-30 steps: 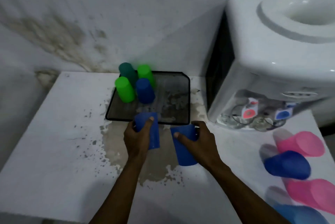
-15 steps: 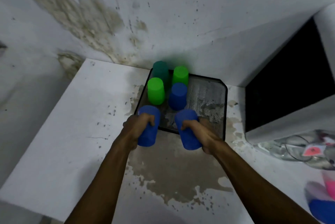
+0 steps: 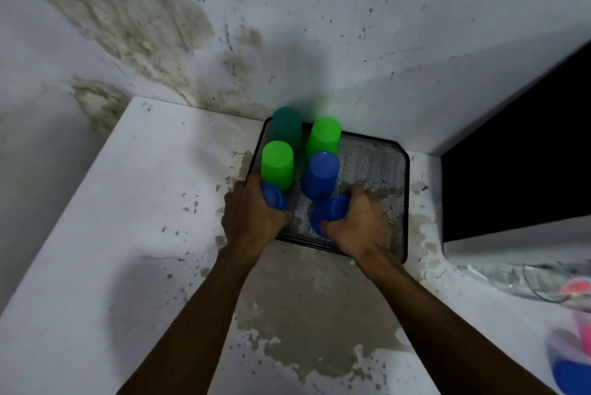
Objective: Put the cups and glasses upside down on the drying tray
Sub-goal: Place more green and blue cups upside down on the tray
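Observation:
A black mesh drying tray [image 3: 380,155] sits against the wall. Several cups stand upside down on its left half: a dark green cup [image 3: 286,127], a light green cup [image 3: 323,135], a second light green cup [image 3: 277,164] and a blue cup [image 3: 320,175]. My left hand [image 3: 251,219] is shut on a blue cup [image 3: 273,196], bottom up, over the tray's front left corner. My right hand [image 3: 359,223] grips another blue cup [image 3: 327,212], bottom up, over the tray's front middle. Whether either cup touches the mesh I cannot tell.
The tray rests on a stained white counter [image 3: 128,234] in a wall corner. A white water dispenser [image 3: 518,164] with a dark side stands right of the tray. More cups, pink [image 3: 585,335] and blue [image 3: 572,375], lie at the far right edge.
Both hands moved forward with their blue cups from the counter in front of the tray to over its front part, beside the green and blue cups. The view shifted left.

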### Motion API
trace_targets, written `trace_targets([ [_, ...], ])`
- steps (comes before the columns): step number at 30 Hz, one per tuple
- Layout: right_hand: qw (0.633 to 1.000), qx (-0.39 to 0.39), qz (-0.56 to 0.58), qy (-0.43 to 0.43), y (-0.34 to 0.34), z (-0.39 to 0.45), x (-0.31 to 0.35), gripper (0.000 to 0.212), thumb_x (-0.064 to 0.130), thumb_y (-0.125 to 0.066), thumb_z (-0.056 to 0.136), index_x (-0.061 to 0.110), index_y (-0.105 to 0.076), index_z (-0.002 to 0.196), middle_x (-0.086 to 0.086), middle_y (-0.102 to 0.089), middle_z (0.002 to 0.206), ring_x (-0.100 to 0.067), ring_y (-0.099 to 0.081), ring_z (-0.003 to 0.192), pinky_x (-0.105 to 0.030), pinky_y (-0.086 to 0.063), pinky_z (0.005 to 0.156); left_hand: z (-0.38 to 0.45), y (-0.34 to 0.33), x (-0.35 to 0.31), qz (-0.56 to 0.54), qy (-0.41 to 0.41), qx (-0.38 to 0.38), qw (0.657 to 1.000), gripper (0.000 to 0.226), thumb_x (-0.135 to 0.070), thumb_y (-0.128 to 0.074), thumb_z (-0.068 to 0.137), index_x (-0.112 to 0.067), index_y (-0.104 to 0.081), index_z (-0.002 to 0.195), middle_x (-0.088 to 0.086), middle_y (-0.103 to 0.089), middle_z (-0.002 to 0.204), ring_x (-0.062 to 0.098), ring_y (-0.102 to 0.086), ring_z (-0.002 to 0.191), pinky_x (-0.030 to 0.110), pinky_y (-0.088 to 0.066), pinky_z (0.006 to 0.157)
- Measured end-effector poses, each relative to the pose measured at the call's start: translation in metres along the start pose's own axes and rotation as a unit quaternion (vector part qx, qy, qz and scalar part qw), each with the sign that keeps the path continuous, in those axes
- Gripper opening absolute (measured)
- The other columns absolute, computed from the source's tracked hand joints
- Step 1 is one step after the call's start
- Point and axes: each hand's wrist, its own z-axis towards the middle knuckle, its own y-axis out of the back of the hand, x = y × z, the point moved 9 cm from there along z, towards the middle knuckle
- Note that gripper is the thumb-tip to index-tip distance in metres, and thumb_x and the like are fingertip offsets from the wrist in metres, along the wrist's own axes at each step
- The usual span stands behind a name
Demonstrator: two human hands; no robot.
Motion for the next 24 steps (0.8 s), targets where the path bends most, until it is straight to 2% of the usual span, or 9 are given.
trace_targets([
  [4,0.999,-0.021,0.023,0.013,-0.010,0.000,0.006,0.071,0.030,-0.080,0.060,0.016,-0.046,0.120,-0.009,-0.056,0.120,-0.033,-0.057,0.107,-0.045,-0.053,0.086,0.005,-0.008,0.003,-0.023,0.006,-0.003,1.000,0.085,-0.026,-0.088,0.053,-0.011,-0.045,0.124,0.014,-0.059,0.121,0.038,-0.054,0.110,0.045,-0.051,0.083],
  [10,0.997,-0.040,0.055,0.046,-0.019,-0.002,0.012,0.069,0.021,-0.081,0.060,0.012,-0.048,0.120,-0.012,-0.055,0.119,-0.032,-0.054,0.107,-0.043,-0.052,0.085,0.007,-0.012,0.009,-0.044,0.002,-0.017,0.999,0.076,-0.013,-0.085,0.054,-0.009,-0.046,0.120,0.016,-0.057,0.117,0.037,-0.052,0.107,0.048,-0.053,0.081],
  [16,0.994,-0.043,0.078,0.066,-0.022,-0.005,0.017,0.067,0.023,-0.082,0.062,0.013,-0.049,0.119,-0.012,-0.054,0.118,-0.030,-0.055,0.105,-0.039,-0.052,0.084,0.007,-0.013,0.010,-0.048,-0.022,-0.017,0.998,0.080,-0.020,-0.084,0.050,-0.010,-0.047,0.120,0.015,-0.059,0.115,0.037,-0.056,0.102,0.051,-0.056,0.077],
  [24,0.992,-0.039,0.109,0.057,-0.027,-0.008,0.017,0.071,0.020,-0.083,0.063,0.014,-0.048,0.124,-0.010,-0.053,0.122,-0.027,-0.053,0.108,-0.031,-0.045,0.087,0.006,-0.012,0.013,-0.038,-0.042,-0.016,0.998,0.081,-0.017,-0.087,0.058,-0.009,-0.044,0.126,0.015,-0.055,0.122,0.034,-0.050,0.112,0.049,-0.052,0.085],
])
